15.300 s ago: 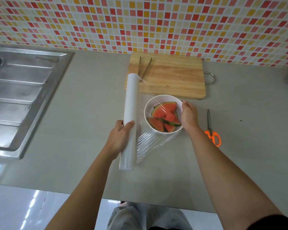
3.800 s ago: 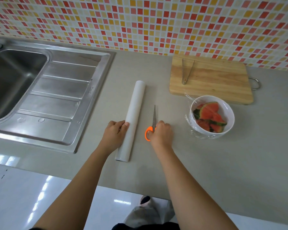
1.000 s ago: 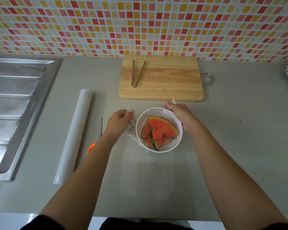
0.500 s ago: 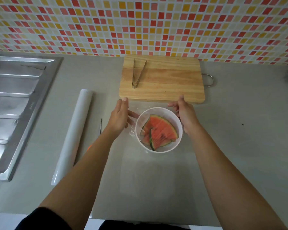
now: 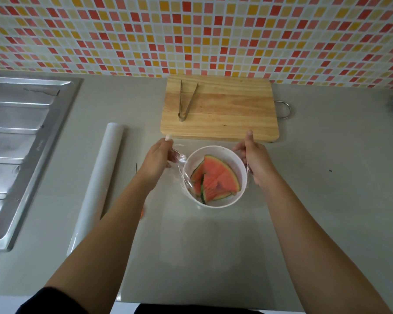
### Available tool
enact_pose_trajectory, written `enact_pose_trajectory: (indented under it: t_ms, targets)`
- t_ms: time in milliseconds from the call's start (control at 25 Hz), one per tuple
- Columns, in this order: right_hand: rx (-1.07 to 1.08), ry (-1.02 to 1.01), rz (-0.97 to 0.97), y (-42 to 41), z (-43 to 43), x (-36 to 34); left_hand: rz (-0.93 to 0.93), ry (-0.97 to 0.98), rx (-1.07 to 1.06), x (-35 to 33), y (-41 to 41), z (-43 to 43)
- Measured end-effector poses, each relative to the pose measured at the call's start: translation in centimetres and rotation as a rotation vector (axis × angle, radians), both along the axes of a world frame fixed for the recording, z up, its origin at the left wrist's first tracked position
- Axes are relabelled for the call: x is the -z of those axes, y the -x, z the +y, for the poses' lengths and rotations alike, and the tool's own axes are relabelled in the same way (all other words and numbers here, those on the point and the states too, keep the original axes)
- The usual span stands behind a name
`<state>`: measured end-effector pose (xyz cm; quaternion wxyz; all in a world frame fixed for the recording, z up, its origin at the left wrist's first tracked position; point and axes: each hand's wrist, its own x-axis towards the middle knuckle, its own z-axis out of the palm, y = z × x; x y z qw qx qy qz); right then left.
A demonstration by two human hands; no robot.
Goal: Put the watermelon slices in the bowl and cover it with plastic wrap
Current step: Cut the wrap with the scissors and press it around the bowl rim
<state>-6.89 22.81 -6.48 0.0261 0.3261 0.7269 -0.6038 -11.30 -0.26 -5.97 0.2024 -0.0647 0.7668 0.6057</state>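
Flanking the bowl [image 5: 213, 177] of watermelon slices [image 5: 216, 180] on the surface, my left hand [image 5: 157, 158] and right hand [image 5: 254, 162] pinch plastic wrap [image 5: 179, 163]; uneven pulling could tear it or tip the bowl.

1. The bowl [image 5: 234, 155] is white; the watermelon slices [image 5: 218, 177] in it are pink-red with green rind.
2. The plastic wrap [image 5: 182, 165] is clear and glossy.
3. The wall tiles [image 5: 191, 35] form a mosaic of red, orange, yellow and cream squares.
4. The cutting board [image 5: 232, 109] is pale wood with grain stripes.
5. The tongs [image 5: 186, 100] and sink [image 5: 21, 137] are silver-grey metal.
6. The roll [image 5: 100, 177] is white; the counter [image 5: 327, 200] is plain grey.
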Motion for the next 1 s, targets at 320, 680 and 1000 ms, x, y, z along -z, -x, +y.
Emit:
enact_pose_trajectory:
  t_ms: [320,680,1000]
  targets:
    - [-0.185,0.244,0.039,-0.3,1.4,-0.8,0.055,-0.185,0.106,0.4,0.2,0.4]
    - [0.019,0.171,0.109,-0.6,-0.4,-0.1,0.093,0.029,0.151,0.4,0.5,0.6]
    - [0.090,0.145,0.095,-0.4,-1.6,0.2,-0.032,-0.028,0.050,-0.5,0.1,1.6]
